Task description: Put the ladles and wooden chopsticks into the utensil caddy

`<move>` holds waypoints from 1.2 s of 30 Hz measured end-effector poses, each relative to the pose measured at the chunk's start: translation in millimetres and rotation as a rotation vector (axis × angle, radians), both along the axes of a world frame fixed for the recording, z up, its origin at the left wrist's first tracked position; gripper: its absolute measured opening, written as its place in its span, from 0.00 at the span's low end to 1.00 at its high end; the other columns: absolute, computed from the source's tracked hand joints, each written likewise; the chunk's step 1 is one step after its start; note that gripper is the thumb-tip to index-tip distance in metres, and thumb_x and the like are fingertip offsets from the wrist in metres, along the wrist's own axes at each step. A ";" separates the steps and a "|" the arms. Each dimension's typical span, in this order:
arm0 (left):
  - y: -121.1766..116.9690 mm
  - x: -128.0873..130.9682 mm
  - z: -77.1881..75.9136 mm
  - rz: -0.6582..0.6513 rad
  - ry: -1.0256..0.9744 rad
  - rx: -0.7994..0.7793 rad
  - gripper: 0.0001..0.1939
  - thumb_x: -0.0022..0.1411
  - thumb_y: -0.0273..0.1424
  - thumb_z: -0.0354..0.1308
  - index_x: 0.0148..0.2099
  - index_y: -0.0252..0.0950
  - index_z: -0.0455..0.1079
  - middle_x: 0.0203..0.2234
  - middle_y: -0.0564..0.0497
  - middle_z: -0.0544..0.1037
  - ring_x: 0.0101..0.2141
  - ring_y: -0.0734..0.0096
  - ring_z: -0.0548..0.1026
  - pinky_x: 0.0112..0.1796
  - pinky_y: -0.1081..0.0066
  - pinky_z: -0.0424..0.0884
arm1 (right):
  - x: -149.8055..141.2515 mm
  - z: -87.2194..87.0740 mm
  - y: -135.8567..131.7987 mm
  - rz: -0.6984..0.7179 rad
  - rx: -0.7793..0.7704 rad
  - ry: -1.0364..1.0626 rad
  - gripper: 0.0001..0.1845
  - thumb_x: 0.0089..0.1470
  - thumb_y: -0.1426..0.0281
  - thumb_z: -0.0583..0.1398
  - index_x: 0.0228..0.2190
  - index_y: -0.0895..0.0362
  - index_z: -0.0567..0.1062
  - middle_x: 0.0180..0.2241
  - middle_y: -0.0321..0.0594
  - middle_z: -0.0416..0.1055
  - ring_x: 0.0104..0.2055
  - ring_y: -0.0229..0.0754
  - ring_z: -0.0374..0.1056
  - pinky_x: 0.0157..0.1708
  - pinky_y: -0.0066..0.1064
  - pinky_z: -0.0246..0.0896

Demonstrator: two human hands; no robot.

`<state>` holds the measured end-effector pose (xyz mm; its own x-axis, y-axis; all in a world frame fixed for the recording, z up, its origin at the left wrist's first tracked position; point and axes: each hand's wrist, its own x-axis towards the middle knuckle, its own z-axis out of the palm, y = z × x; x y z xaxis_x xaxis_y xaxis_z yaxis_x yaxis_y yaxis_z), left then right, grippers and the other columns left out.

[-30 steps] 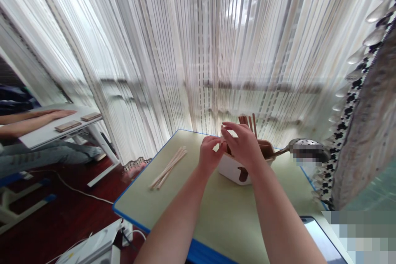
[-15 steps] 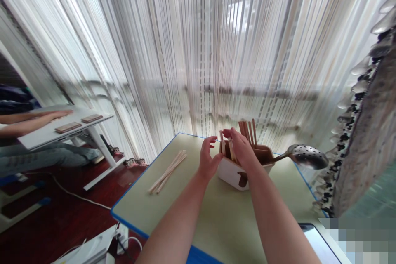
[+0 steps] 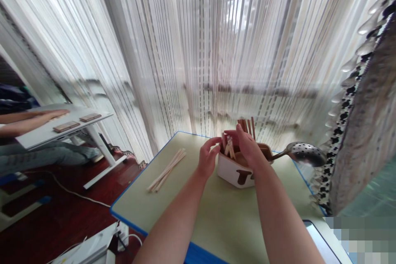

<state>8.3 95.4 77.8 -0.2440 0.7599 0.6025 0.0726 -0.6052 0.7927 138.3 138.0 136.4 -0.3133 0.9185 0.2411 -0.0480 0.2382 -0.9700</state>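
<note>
A white caddy (image 3: 230, 176) with a brown rim and dark mark stands on the table. Pale wooden chopsticks (image 3: 229, 148), topped by something like clear wrapping, lean in its left compartment. At the left rim is my left hand (image 3: 208, 159), fingers bent and apart from the thumb, holding nothing visible. My right hand (image 3: 250, 148) reaches over the caddy, fingers extended beside the pale chopsticks; its far fingertips are partly hidden. Dark brown chopsticks (image 3: 253, 127) stand upright behind it. From the right end juts a slotted spoon (image 3: 305, 153).
Several loose pale chopsticks (image 3: 167, 171) lie on the blue-edged table (image 3: 213, 222). A tablet-like device (image 3: 320, 239) rests at the near right. Another person's hands (image 3: 55, 114) lie on a white table to the left. A sheer curtain (image 3: 173, 49) hangs behind.
My right hand has moved slightly right, off the pale chopsticks, which now lean in the caddy in plain view. My left hand stays by the left rim. The camera view has shifted slightly.
</note>
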 end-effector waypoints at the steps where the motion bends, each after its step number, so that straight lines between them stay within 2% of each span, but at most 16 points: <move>1: -0.5 0.5 0.9 0.001 -0.019 -0.002 0.13 0.58 0.32 0.51 0.43 0.35 0.71 0.39 0.46 0.76 0.43 0.64 0.72 0.46 0.63 0.66 | 2.3 1.4 -0.9 0.022 0.002 -0.009 0.33 0.52 0.46 0.47 0.36 0.60 0.77 0.32 0.46 0.76 0.35 0.46 0.73 0.37 0.37 0.67; 4: -2.5 1.2 3.9 0.036 -0.002 -0.011 0.11 0.58 0.33 0.52 0.40 0.34 0.72 0.35 0.46 0.77 0.39 0.66 0.74 0.44 0.64 0.68 | 8.8 5.0 -4.3 0.064 0.047 -0.077 0.29 0.51 0.48 0.50 0.33 0.59 0.78 0.28 0.44 0.76 0.33 0.45 0.73 0.36 0.36 0.67; 8: -5.4 1.7 7.5 0.157 0.151 0.012 0.09 0.56 0.32 0.55 0.37 0.34 0.72 0.34 0.47 0.77 0.38 0.66 0.73 0.44 0.65 0.67 | 15.7 11.4 -10.9 0.087 0.147 -0.166 0.20 0.50 0.54 0.56 0.31 0.57 0.79 0.25 0.40 0.75 0.30 0.44 0.71 0.33 0.34 0.67; 11: -6.7 3.4 8.6 0.196 0.262 0.064 0.07 0.54 0.29 0.57 0.36 0.35 0.71 0.33 0.47 0.76 0.38 0.67 0.73 0.42 0.66 0.68 | 18.0 18.5 -17.8 0.072 0.178 -0.221 0.17 0.50 0.59 0.56 0.32 0.57 0.78 0.27 0.40 0.76 0.32 0.44 0.71 0.33 0.33 0.66; 15: -6.2 6.4 7.7 0.229 0.384 0.155 0.12 0.47 0.26 0.60 0.38 0.36 0.70 0.34 0.48 0.75 0.37 0.66 0.72 0.39 0.67 0.69 | 18.3 27.0 -26.4 0.077 0.214 -0.309 0.15 0.50 0.62 0.55 0.34 0.56 0.77 0.32 0.41 0.76 0.36 0.44 0.71 0.35 0.32 0.66; 20: -4.5 6.6 7.6 0.250 0.454 0.121 0.03 0.52 0.28 0.57 0.32 0.37 0.71 0.28 0.50 0.75 0.34 0.68 0.71 0.38 0.67 0.69 | 18.3 31.5 -30.8 0.061 0.287 -0.383 0.13 0.50 0.65 0.55 0.35 0.55 0.77 0.35 0.40 0.76 0.38 0.44 0.71 0.38 0.33 0.65; 24: -2.9 5.5 7.4 0.214 0.374 0.052 0.05 0.56 0.31 0.55 0.33 0.37 0.72 0.30 0.50 0.76 0.35 0.68 0.72 0.39 0.67 0.68 | 18.4 32.4 -31.4 0.053 0.313 -0.399 0.14 0.50 0.63 0.56 0.36 0.55 0.77 0.36 0.39 0.75 0.39 0.43 0.70 0.38 0.33 0.64; 31: 2.3 9.4 3.1 0.092 0.012 -0.093 0.11 0.56 0.35 0.55 0.39 0.35 0.74 0.34 0.49 0.78 0.36 0.66 0.75 0.40 0.65 0.69 | 24.8 31.6 -28.5 0.015 0.332 -0.379 0.17 0.48 0.61 0.59 0.39 0.55 0.75 0.39 0.42 0.74 0.39 0.43 0.71 0.38 0.34 0.66; 33: 2.2 10.1 1.9 0.118 -0.017 -0.113 0.11 0.55 0.35 0.56 0.38 0.35 0.75 0.33 0.49 0.79 0.36 0.65 0.75 0.40 0.65 0.69 | 26.7 30.7 -27.1 -0.001 0.332 -0.371 0.17 0.48 0.61 0.58 0.40 0.54 0.75 0.39 0.42 0.74 0.39 0.43 0.71 0.38 0.35 0.66; 36: -0.1 10.9 0.7 0.217 0.048 -0.109 0.11 0.55 0.35 0.57 0.37 0.34 0.74 0.33 0.48 0.78 0.37 0.65 0.75 0.42 0.64 0.68 | 27.8 29.7 -26.1 -0.010 0.334 -0.385 0.17 0.49 0.60 0.58 0.40 0.54 0.75 0.39 0.42 0.74 0.39 0.44 0.71 0.38 0.35 0.66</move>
<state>19.3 95.3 78.5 -0.3816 0.7536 0.5352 0.2314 -0.4827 0.8447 166.1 111.9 166.0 -0.4285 0.8145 0.3912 0.3017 0.5371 -0.7877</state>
